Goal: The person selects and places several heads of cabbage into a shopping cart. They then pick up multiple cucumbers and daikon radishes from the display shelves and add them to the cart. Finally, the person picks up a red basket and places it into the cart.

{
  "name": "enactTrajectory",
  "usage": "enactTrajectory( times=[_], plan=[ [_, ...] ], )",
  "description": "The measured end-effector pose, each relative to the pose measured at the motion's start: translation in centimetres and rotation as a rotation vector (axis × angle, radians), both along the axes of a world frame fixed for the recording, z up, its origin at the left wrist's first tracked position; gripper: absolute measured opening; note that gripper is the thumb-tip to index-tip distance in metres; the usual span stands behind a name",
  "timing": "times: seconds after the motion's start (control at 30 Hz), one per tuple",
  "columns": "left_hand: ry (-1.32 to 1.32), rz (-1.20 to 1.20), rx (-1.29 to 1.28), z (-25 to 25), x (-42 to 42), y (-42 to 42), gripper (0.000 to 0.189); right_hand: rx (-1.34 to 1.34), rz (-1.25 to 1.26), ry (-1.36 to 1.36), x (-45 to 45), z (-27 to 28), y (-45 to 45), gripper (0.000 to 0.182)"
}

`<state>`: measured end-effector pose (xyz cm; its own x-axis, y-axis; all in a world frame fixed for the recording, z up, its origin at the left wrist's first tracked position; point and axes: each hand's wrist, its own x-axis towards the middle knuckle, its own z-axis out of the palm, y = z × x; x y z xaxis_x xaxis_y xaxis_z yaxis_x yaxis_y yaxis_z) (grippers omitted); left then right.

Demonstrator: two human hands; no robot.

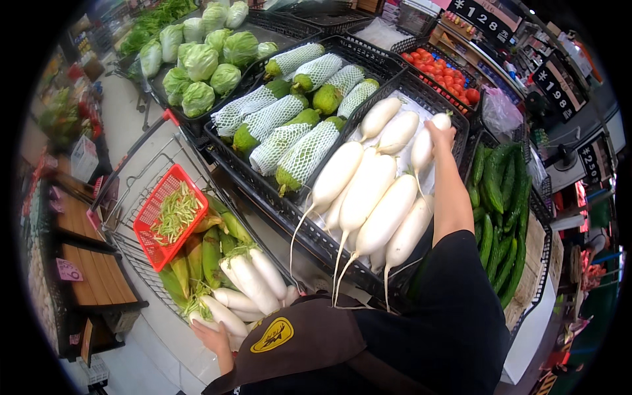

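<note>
My right hand (pixel 443 134) grips a white daikon radish (pixel 422 148) at the upper right of a black plastic crate (pixel 322 170). More daikons (pixel 369 197) are heaped beside and below it, their long thin root tips hanging toward me. At lower left, my left hand (pixel 212 340) is closed around the end of a small daikon (pixel 203 320) with trimmed green stalks. That one lies among similar daikons (pixel 254 279) in a wire shopping cart (pixel 129 195). Its far end is partly hidden by my fingers.
The cart also carries corn in husks (pixel 195 259) and a red plastic basket (pixel 143 224) of cut green pieces. Around the daikon crate are net-wrapped green papayas (pixel 296 143), cucumbers (pixel 501 197), tomatoes (pixel 439 71) and lettuces (pixel 201 61). Price signs (pixel 558 86) stand at upper right.
</note>
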<state>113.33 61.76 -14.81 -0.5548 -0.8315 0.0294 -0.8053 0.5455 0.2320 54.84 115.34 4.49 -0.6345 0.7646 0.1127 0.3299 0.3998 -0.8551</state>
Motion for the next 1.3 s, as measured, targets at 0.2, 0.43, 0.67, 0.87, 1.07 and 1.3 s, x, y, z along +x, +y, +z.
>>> enactTrajectory(
  times=[0.2,0.43,0.67,0.87,1.07,1.3],
  plan=[
    [0.059,0.127,-0.054,-0.1,1.3,-0.2,0.085,-0.301,0.075,0.044,-3.9,-6.1,0.1,0.071],
    [0.026,0.323,-0.055,-1.0,3.2,2.3,0.088,-0.458,0.076,-0.099,-2.7,-7.6,-2.4,0.097],
    [0.022,0.507,0.153,5.9,-0.2,1.5,0.084,0.516,-0.119,-0.270,-4.7,-3.5,4.1,0.076],
    [0.334,0.014,-0.043,15.8,2.3,1.0,0.077,-0.103,0.810,0.784,4.9,11.2,-16.8,0.022],
    [0.023,-0.752,-0.429,29.4,-0.3,-1.7,0.058,0.057,2.423,0.503,26.0,14.7,-42.3,0.087],
    [-0.129,-1.201,-0.831,36.5,-3.9,-6.1,0.040,-0.892,2.861,-1.330,33.6,6.5,-52.2,0.083]
  ],
)
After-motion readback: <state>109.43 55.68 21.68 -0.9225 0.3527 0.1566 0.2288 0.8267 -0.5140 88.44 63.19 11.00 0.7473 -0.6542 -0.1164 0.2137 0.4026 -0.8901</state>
